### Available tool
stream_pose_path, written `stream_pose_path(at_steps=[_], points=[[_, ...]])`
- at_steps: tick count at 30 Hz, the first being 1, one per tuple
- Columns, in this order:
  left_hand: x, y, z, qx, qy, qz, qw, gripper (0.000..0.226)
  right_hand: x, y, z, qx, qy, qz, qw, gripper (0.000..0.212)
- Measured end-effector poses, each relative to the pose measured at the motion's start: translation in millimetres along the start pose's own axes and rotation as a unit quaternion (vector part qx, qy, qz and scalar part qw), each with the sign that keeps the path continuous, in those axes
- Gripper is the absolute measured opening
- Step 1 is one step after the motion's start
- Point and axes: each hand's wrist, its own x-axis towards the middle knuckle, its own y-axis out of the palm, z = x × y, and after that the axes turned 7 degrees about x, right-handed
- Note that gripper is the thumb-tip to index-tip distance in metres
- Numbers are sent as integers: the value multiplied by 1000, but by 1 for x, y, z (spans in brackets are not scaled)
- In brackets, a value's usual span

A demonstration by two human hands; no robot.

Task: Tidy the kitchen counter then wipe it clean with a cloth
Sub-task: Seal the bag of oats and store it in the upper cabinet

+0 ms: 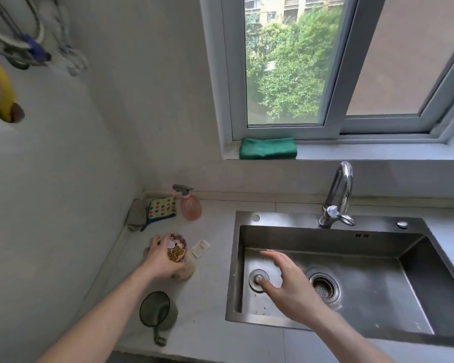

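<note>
My left hand (163,256) grips the top of a tall clear jar (182,254) with a patterned lid, standing on the grey counter (210,305) left of the sink. My right hand (286,281) hovers open over the sink basin, fingers spread, holding nothing. A folded green cloth (268,148) lies on the window sill. A dark glass mug (157,311) stands near the counter's front edge. A small white packet (200,248) lies just right of the jar.
A pink spray bottle (190,206), a spotted sponge cloth (161,208) and a grey rag (136,215) sit in the back left corner. The steel sink (351,279) with its tap (338,195) fills the right side. Walls close in on the left.
</note>
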Motion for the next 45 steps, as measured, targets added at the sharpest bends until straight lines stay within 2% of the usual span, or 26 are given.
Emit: stream_pose_path(at_steps=[4, 11, 19, 26, 31, 37, 45], points=[[34, 7, 9, -4, 25, 24, 999, 125, 8, 20, 6, 7, 45, -24, 999, 51], [46, 20, 18, -31, 62, -53, 996, 117, 10, 48, 20, 25, 103, -60, 993, 53], [35, 4, 8, -7, 102, -72, 992, 108, -15, 44, 18, 32, 139, -97, 985, 57], [-25, -34, -74, -15, 263, -115, 958, 104, -66, 5, 5, 44, 159, -149, 975, 57], [-93, -31, -157, -39, 366, -117, 922, 103, -128, -42, -13, 45, 162, -205, 964, 57], [-182, 2, -264, -45, 467, -84, 879, 101, -232, -108, -59, 55, 204, -280, 936, 57], [-282, 58, -381, -18, 542, -49, 839, 100, -354, -175, -117, 58, 243, -356, 901, 57]])
